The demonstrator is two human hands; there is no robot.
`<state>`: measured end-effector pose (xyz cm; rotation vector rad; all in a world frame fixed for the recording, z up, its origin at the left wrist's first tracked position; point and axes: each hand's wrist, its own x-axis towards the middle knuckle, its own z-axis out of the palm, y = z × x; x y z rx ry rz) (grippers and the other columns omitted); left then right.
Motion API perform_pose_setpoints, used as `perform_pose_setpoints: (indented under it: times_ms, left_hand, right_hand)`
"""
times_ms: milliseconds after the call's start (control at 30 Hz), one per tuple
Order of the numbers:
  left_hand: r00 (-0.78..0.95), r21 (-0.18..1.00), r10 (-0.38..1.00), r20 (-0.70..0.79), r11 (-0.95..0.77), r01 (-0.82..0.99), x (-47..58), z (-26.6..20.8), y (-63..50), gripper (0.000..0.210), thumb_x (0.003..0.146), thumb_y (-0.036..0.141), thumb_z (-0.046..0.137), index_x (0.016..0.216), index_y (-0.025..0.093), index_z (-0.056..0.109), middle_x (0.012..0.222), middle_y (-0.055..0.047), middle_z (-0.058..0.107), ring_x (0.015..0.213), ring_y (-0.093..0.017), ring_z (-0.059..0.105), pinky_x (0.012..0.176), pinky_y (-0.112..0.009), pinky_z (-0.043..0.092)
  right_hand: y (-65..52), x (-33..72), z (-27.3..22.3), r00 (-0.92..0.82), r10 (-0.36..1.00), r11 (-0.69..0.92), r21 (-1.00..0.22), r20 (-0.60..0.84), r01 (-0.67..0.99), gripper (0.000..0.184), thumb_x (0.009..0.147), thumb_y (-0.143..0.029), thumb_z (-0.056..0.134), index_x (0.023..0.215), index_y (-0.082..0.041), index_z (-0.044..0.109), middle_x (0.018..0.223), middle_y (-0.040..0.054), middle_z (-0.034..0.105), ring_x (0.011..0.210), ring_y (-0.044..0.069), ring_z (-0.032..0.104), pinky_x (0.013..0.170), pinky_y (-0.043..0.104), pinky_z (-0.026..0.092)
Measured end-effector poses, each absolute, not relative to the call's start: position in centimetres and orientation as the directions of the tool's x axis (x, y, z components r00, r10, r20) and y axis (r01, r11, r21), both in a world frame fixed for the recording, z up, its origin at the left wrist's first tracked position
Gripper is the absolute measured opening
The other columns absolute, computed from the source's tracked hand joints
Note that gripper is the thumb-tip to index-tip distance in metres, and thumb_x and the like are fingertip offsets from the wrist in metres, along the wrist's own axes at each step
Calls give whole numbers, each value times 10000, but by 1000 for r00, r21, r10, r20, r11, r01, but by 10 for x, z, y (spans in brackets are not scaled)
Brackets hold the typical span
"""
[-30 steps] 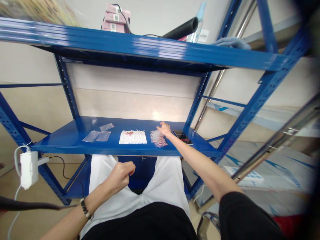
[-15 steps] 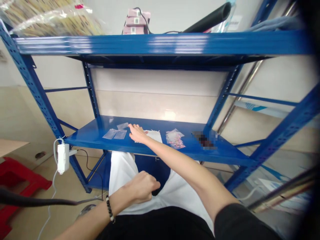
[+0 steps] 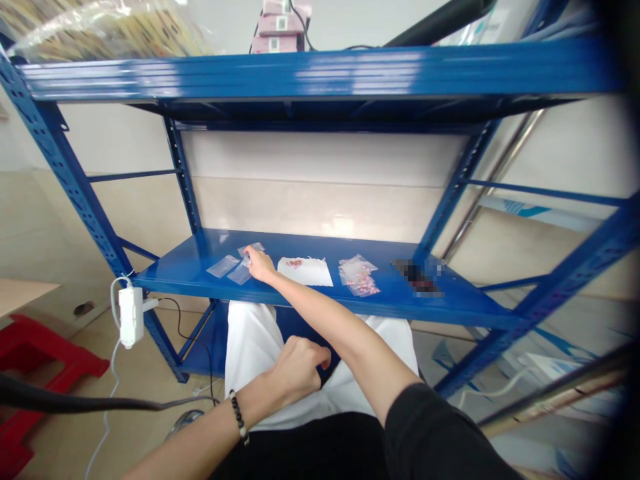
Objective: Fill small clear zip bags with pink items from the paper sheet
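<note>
My right hand [image 3: 258, 263] reaches across my body to the left part of the blue shelf [image 3: 175, 275]. Its fingertips lie on the edge of a small empty clear bag [image 3: 240, 274]; whether they pinch it is unclear. Two more empty clear bags [image 3: 223, 266] lie beside it. Just right of the hand is a white sheet [image 3: 306, 272] with a few pink beads on it. Further right lies a pile of small bags with pink beads [image 3: 359, 275]. My left hand [image 3: 298, 366], with a bead bracelet on the wrist, is a loose fist over my lap and holds nothing visible.
A dark blurred object [image 3: 418, 277] lies at the shelf's right end. The upper shelf [image 3: 320, 73] carries pink boxes [image 3: 281, 27], a black tube and a plastic-wrapped bundle. A white power adapter [image 3: 131, 315] hangs at the left upright. A red stool [image 3: 30, 363] stands on the floor.
My right hand has left the bead-bag pile and swept left past the white sheet to the empty clear bags. My view turned left. The left hand stayed over my lap.
</note>
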<state>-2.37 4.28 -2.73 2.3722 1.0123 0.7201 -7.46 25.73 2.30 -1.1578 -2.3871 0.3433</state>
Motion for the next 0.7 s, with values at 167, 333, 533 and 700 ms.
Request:
perform_pose_setpoints:
  times_ms: [167, 333, 533, 700]
  left_hand:
    - [423, 640, 854, 303, -511, 574, -38, -12, 44, 277, 491, 16, 413, 610, 170, 609, 485, 18, 445, 506, -130, 415, 540, -270, 265]
    - [314, 898, 925, 215, -313, 309, -49, -12, 60, 200, 522, 45, 424, 573, 147, 588, 439, 59, 296, 430, -82, 283, 465, -238, 183]
    - [478, 916, 868, -135, 293, -274, -42, -11, 61, 306, 819, 371, 577, 997, 129, 636, 731, -43, 603, 660, -171, 621, 534, -241, 446]
    - [699, 894, 709, -99, 372, -251, -25, -6, 41, 505, 860, 562, 591, 1088, 112, 626, 1049, -158, 649, 1012, -279, 622, 841, -418, 521]
  right_hand:
    - [221, -26, 38, -503, 736, 676, -532, 453, 510, 344, 840, -122, 542, 1169, -221, 532, 875, -1, 626, 840, 176, 597, 801, 279, 443]
    - [150, 67, 48, -250, 747, 665, -698, 616, 267, 246, 821, -181, 557, 1064, -219, 541, 867, -4, 601, 819, 168, 590, 790, 290, 462]
    - [54, 144, 20, 24, 790, 592, -772, 613, 233, 233, 875, -226, 572, 1104, -231, 531, 941, 34, 624, 898, 191, 597, 887, 348, 459]
    - [35, 152, -3, -283, 794, 607, -732, 538, 310, 319, 882, -157, 566, 1179, -268, 591, 895, 38, 652, 926, 223, 599, 876, 390, 481]
